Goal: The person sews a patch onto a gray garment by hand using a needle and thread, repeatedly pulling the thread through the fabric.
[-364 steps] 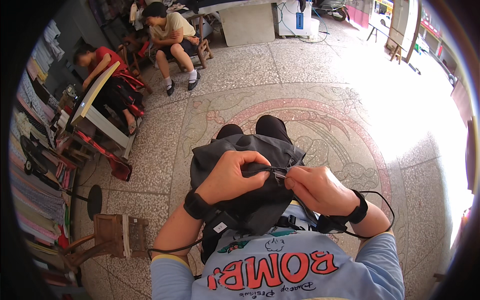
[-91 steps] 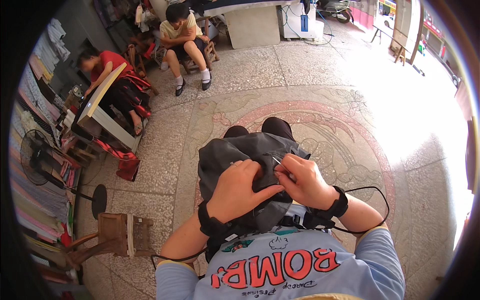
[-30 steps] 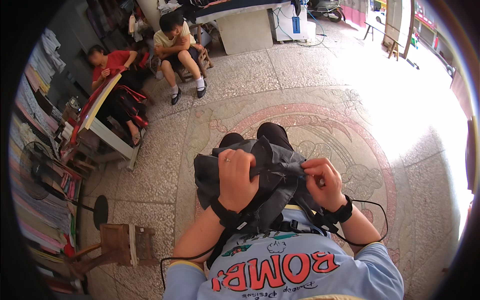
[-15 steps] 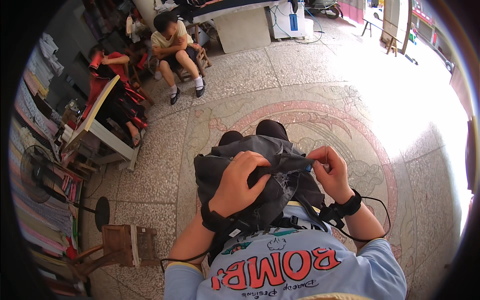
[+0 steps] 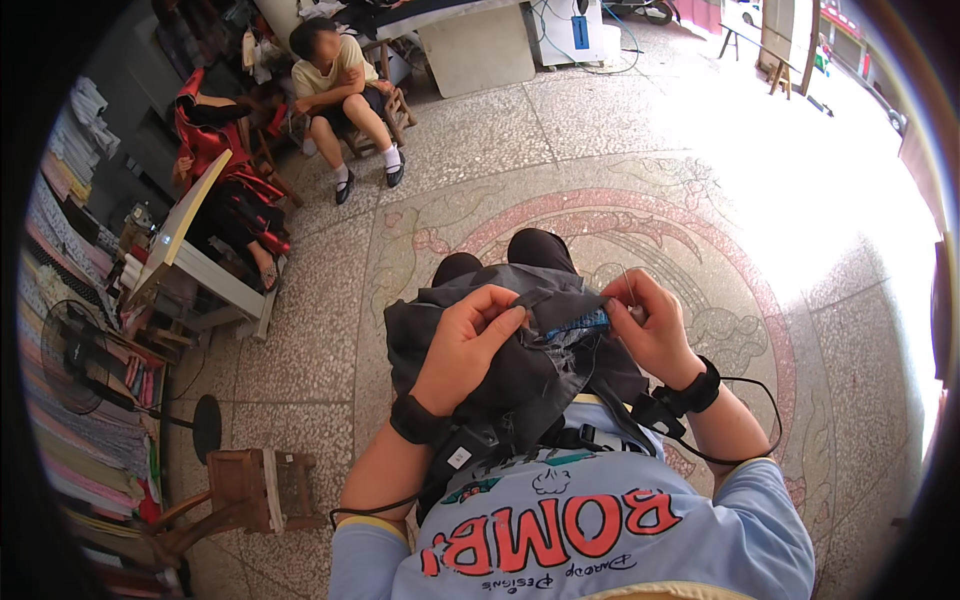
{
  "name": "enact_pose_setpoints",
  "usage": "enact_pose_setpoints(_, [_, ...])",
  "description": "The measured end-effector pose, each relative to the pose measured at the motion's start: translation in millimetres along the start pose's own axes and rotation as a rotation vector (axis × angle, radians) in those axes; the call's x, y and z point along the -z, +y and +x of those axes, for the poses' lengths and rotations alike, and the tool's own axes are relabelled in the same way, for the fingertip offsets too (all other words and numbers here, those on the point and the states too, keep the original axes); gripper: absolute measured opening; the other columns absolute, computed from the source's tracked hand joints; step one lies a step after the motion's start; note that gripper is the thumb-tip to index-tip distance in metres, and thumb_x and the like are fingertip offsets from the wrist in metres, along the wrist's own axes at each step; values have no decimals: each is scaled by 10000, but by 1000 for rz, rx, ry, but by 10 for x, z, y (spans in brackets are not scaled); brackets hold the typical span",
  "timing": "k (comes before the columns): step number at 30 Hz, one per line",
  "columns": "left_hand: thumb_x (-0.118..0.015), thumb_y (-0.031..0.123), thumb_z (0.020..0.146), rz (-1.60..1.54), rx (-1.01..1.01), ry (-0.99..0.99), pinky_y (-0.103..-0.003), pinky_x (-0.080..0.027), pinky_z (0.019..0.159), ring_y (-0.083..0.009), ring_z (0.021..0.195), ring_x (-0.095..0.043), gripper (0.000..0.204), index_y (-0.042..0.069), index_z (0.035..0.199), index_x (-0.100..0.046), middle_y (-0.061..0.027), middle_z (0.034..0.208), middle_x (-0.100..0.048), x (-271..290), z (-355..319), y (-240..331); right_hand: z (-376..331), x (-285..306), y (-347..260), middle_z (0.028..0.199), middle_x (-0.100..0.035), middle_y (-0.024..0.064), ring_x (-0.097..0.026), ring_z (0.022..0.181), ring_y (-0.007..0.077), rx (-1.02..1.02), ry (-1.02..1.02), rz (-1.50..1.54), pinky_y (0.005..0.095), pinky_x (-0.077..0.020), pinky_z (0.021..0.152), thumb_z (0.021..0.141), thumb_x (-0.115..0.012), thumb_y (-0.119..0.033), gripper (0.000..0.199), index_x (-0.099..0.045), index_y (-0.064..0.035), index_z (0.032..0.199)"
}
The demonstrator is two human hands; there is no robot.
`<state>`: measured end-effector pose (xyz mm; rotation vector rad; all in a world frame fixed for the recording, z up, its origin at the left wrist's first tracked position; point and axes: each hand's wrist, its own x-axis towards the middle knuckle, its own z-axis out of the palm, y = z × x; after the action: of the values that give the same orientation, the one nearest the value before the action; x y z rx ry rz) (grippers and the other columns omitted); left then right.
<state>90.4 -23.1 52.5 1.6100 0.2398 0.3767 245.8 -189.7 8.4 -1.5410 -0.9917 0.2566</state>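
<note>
A dark grey cloth garment [image 5: 430,325] lies bunched across my lap, with frayed pale threads along an edge near its middle. My left hand [image 5: 466,338] is closed, pinching a fold of the cloth between thumb and fingers. To the right, my right hand [image 5: 650,322] grips the other end of the same fold. A thin needle-like sliver [image 5: 629,284] sticks up from its fingers, and something small and pale shows beside the thumb. Between the hands a strip of blue patterned fabric [image 5: 580,325] shows under the fold.
A wooden chair [image 5: 238,490] and a standing fan [image 5: 85,355] are at the left, beside stacked fabrics [image 5: 75,430]. A person in red [image 5: 225,150] is at a sewing table [image 5: 185,225]; another person [image 5: 345,95] sits on a stool. Cables run from both my wrist bands.
Both hands have shifted slightly, and the fold between them is lifted, exposing more of the blue strip. My left fingers have drawn into a pinch. The person in red has changed posture.
</note>
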Motion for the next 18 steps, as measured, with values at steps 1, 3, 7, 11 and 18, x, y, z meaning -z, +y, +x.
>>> enact_pose_setpoints(1, [-519,72,892,-55,13,-3,-189,-409,747,-60,788,-532,95,2,949,-547,-15,840,-585,3,-2,-6,9,-17,8,640,-520,38,-420,504,82,17,12,3,240,-326,476,792,-562,-49,106,-551,-20,893])
enact_pose_setpoints(3, [-516,68,892,-99,24,-1,-195,-413,749,-65,787,-534,93,0,948,-545,-17,831,-583,13,-3,-23,33,-35,-4,626,-506,40,-402,493,88,33,23,8,247,-317,471,787,-565,-55,108,-554,-21,889])
enact_pose_setpoints(7, [-541,71,885,-94,19,1,-178,-406,727,-42,781,-522,93,-3,940,-544,7,839,-572,13,-30,-3,49,-20,-50,634,-522,31,-403,495,80,47,41,-31,235,-320,475,786,-559,-52,108,-556,-23,890])
enact_pose_setpoints(11, [-596,43,831,83,-168,-6,-200,-406,721,-87,777,-539,76,19,899,-572,-7,842,-570,-2,-31,-40,47,116,-68,667,-559,12,-397,505,47,-20,-31,135,219,-322,470,820,-527,-74,106,-562,-24,907])
enact_pose_setpoints(18, [-663,39,669,918,-737,3,-311,-409,719,-204,757,-510,202,60,866,-629,-46,819,-520,-192,-129,19,188,156,-347,661,-566,63,-475,554,80,-127,-366,38,252,-391,504,872,-561,-263,259,-580,-5,870])
